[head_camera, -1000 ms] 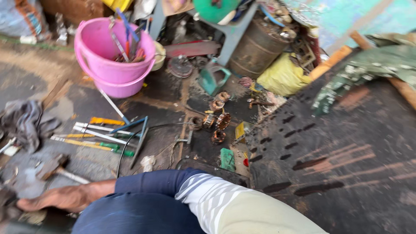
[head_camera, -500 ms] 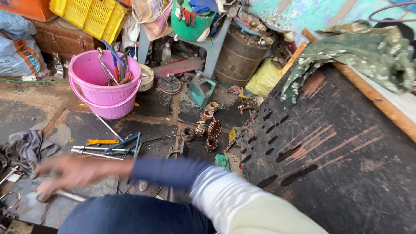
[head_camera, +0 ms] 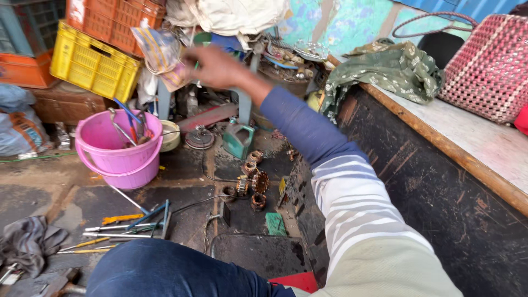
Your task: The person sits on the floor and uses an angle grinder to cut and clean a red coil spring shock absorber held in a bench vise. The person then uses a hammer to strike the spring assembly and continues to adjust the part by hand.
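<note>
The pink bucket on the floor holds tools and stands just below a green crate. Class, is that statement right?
Not quite. In the head view the pink bucket does stand on the floor with tools in it, but the crate just above it is yellow, not green. An orange crate sits on top of the yellow one.

Bucket (head_camera: 118, 151) on the floor (head_camera: 187, 181), left of motor windings (head_camera: 253, 181); crates (head_camera: 96, 66) behind; worktop (head_camera: 467, 143) right, carrying basket (head_camera: 489, 66).
</note>
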